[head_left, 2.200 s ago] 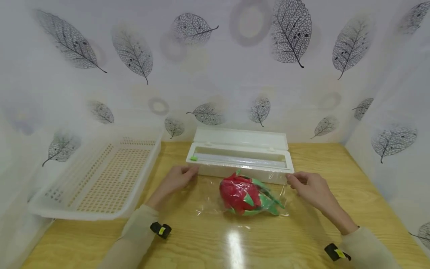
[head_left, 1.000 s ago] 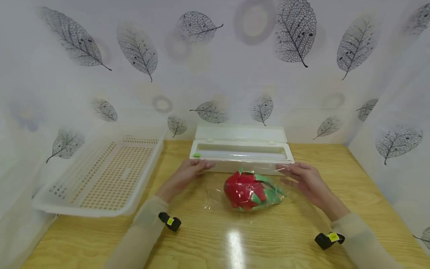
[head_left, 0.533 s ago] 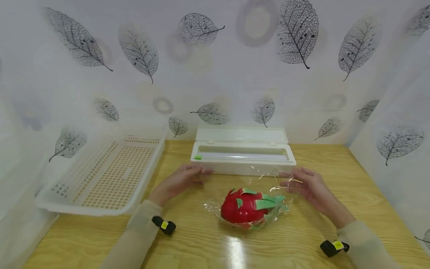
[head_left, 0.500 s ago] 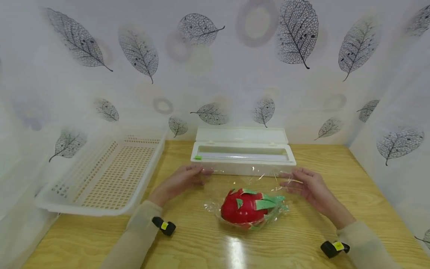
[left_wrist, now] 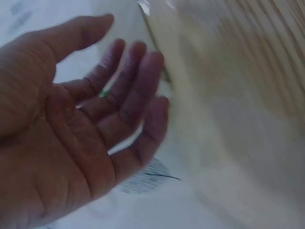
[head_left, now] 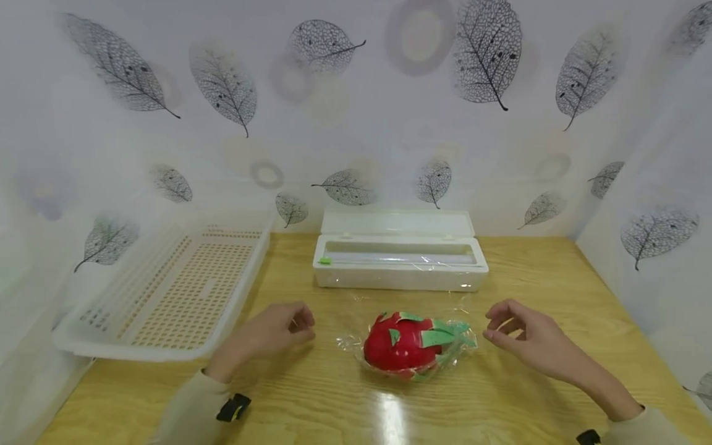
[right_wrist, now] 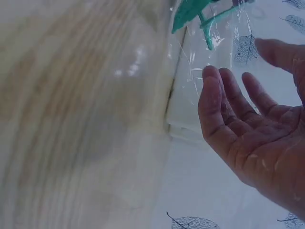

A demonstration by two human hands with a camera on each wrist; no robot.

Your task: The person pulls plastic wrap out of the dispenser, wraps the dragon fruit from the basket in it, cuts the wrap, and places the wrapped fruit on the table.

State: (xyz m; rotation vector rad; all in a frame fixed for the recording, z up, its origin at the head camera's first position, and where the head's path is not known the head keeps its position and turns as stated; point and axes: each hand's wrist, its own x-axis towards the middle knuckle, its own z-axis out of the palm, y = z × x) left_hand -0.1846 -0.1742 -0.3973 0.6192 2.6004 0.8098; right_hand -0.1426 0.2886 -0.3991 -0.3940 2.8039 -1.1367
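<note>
A red dragon fruit (head_left: 403, 343) with green scales lies on the wooden table, with clear plastic wrap (head_left: 350, 341) around it and a loose part spread toward the box behind. To its left, my left hand (head_left: 272, 334) hovers with loosely bent fingers and nothing in them. My right hand (head_left: 528, 337) is to the right of the fruit's green tips, fingers relaxed and holding nothing. In the right wrist view the green tips (right_wrist: 188, 13) and shiny wrap show beyond the right hand (right_wrist: 257, 126). The left wrist view shows the left palm (left_wrist: 62, 129) bare.
Behind the fruit stands a white cling film box (head_left: 400, 278), its lid (head_left: 397, 222) raised, a film roll (head_left: 400, 257) inside and a green slider (head_left: 325, 261) at its left end. A white perforated basket (head_left: 233, 309) sits at the left. Leaf-patterned sheeting (head_left: 361, 123) encloses the back and sides.
Both hands have let go of the plastic wrap and drawn back outward, away from the box. The dragon fruit has rolled toward the front, and the wrap's loose edge has dropped.
</note>
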